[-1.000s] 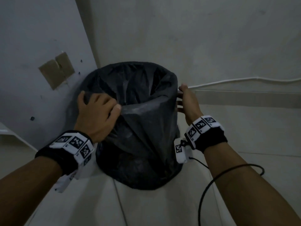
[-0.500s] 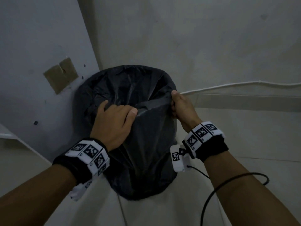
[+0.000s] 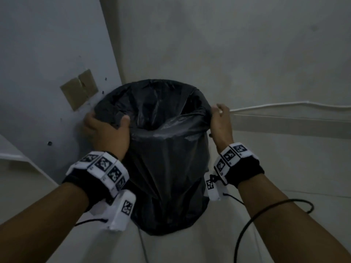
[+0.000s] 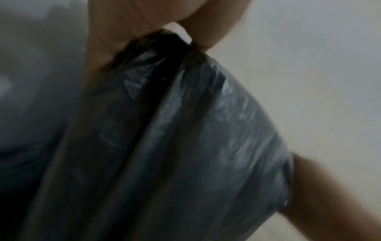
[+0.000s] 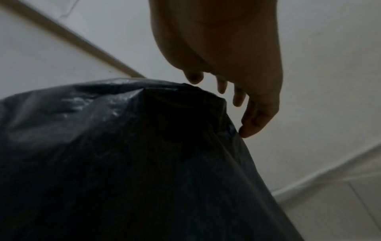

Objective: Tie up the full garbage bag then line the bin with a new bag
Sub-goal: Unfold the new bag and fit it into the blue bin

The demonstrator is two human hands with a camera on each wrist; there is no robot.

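Note:
A black garbage bag [image 3: 167, 168] stands in a room corner, mouth open, draped over the bin so the bin itself is hidden. My left hand [image 3: 108, 120] grips the left side of the bag's rim, thumb on the near side and fingers curled over the far side. In the left wrist view the bunched bag [image 4: 185, 146] runs up into that hand [image 4: 160, 32]. My right hand [image 3: 218, 114] pinches the right side of the rim, which stretches taut toward it. The right wrist view shows the right hand [image 5: 243, 114] at the edge of the bag [image 5: 123, 163].
Two walls meet just behind the bag. A brown taped patch [image 3: 79, 92] is on the left wall, and a white cable [image 3: 284, 105] runs along the right wall. A black wrist cable [image 3: 256, 215] loops over the tiled floor. A low ledge [image 3: 11, 154] sits at the left.
My left hand moved from the front of the rim to its left side. My right hand shifted outward to the right, and the bag's mouth is now stretched wider between them.

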